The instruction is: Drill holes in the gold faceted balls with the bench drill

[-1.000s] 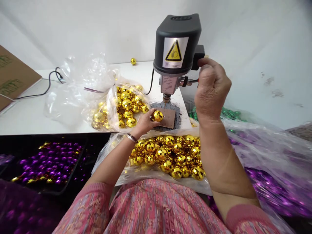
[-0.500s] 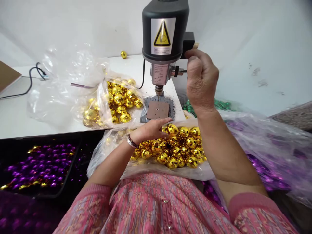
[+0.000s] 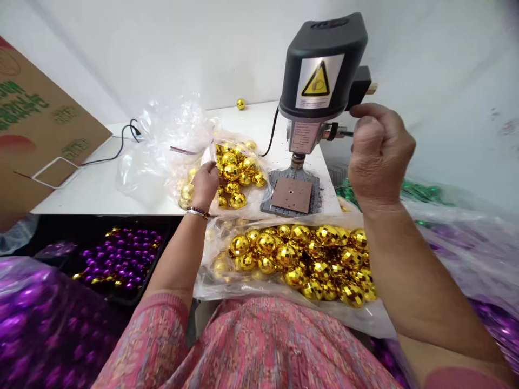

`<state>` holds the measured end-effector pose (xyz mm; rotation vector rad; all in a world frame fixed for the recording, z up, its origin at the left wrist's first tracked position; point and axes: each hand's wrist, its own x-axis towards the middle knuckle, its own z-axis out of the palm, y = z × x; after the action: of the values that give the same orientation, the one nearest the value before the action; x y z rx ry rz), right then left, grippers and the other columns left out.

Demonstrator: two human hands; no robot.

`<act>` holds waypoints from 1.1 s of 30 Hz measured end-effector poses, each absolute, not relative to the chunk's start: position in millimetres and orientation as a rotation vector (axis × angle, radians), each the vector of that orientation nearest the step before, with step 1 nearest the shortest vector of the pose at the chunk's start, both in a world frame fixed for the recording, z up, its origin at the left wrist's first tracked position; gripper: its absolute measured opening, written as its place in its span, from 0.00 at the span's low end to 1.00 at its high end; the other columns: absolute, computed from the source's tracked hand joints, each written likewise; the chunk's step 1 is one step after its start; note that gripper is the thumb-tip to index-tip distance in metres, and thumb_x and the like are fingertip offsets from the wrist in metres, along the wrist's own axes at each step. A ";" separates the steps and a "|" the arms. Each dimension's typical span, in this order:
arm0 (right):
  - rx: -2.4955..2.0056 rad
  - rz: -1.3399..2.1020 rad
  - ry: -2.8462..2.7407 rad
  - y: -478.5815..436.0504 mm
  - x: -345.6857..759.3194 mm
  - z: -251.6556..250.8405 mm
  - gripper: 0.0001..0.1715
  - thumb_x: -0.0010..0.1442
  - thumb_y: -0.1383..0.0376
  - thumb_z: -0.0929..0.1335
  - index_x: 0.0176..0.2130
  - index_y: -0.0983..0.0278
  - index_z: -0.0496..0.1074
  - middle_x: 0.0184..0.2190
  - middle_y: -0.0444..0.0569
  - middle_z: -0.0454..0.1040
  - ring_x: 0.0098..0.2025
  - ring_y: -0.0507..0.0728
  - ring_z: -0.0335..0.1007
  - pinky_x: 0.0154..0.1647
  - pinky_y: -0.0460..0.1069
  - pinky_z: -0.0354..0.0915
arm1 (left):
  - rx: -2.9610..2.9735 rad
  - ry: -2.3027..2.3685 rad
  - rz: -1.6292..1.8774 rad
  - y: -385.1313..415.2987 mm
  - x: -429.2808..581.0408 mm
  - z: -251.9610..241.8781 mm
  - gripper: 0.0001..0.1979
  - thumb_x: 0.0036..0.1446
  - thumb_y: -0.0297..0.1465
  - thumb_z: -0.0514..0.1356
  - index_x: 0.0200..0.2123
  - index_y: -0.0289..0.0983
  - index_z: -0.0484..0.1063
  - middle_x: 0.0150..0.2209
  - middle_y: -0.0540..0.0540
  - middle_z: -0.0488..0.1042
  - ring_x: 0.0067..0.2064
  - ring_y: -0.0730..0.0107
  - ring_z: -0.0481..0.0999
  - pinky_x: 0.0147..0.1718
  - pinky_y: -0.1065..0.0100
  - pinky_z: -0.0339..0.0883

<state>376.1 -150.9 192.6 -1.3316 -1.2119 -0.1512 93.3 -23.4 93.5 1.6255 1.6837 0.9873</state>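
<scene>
My left hand [image 3: 206, 185] is at the mouth of a clear plastic bag [image 3: 154, 162] on the table, beside its gold faceted balls [image 3: 231, 172]. Its fingers are drawn together, and whatever they hold is hidden. My right hand [image 3: 379, 151] is closed around the lever [image 3: 343, 133] on the right side of a small black drill press [image 3: 312, 81]. Under the drill chuck [image 3: 297, 160] lies a brown square plate [image 3: 291, 195] with a small hole and dark specks, with no ball on it. A second open bag of gold balls [image 3: 286, 255] rests across my lap.
One gold ball [image 3: 241, 104] sits by the wall. A cardboard box [image 3: 44, 119] stands on the left. Purple beads [image 3: 121, 256] fill a black tray below the table [image 3: 101, 202]. Bags with purple [image 3: 44, 324] and green [image 3: 421, 192] shiny pieces lie to both sides.
My left hand has moved left and away from me, from above the lap bag to the bag on the table. The view has turned left; my right hand stays at the lever.
</scene>
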 end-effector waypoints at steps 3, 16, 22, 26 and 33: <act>-1.337 -0.153 -1.231 -153.4 375.8 192.1 0.22 0.65 0.59 0.61 0.45 0.67 0.78 0.32 0.49 0.77 0.29 0.51 0.68 0.42 0.52 0.68 | 1.837 1.821 0.717 -16.2 103.2 93.4 0.23 0.64 0.37 0.58 0.58 0.32 0.71 0.51 0.35 0.79 0.49 0.56 0.79 0.48 0.63 0.70; -1.315 -0.182 -1.297 -156.3 379.2 185.6 0.22 0.69 0.53 0.60 0.45 0.61 0.76 0.27 0.45 0.73 0.31 0.52 0.71 0.35 0.48 0.67 | 1.576 1.630 0.865 -29.7 124.9 93.8 0.23 0.54 0.37 0.66 0.52 0.36 0.72 0.42 0.42 0.77 0.44 0.59 0.76 0.41 0.65 0.67; -1.324 -0.198 -1.286 -155.5 378.5 184.1 0.20 0.68 0.56 0.60 0.46 0.62 0.76 0.28 0.46 0.74 0.30 0.51 0.69 0.36 0.48 0.67 | 1.040 1.122 0.885 -45.6 134.8 104.5 0.08 0.54 0.35 0.61 0.33 0.38 0.68 0.27 0.50 0.70 0.27 0.75 0.70 0.25 0.73 0.62; -1.341 -0.200 -1.289 -155.5 376.8 189.4 0.20 0.66 0.58 0.60 0.45 0.64 0.77 0.28 0.45 0.74 0.28 0.50 0.66 0.37 0.47 0.65 | 0.888 0.930 0.720 -60.7 159.9 100.9 0.11 0.47 0.28 0.66 0.32 0.38 0.66 0.28 0.52 0.73 0.29 0.74 0.76 0.29 0.73 0.69; -1.508 -0.281 -1.282 -131.7 390.7 226.9 0.16 0.65 0.60 0.59 0.30 0.62 0.68 0.27 0.47 0.67 0.32 0.52 0.59 0.41 0.51 0.57 | 1.071 0.997 0.515 -70.6 192.4 78.0 0.12 0.50 0.35 0.69 0.36 0.35 0.75 0.35 0.46 0.78 0.32 0.74 0.77 0.31 0.73 0.68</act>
<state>390.7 -131.7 226.9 -1.5076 -1.2822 -0.2809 192.4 -70.6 78.0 1.0712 0.9971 0.5148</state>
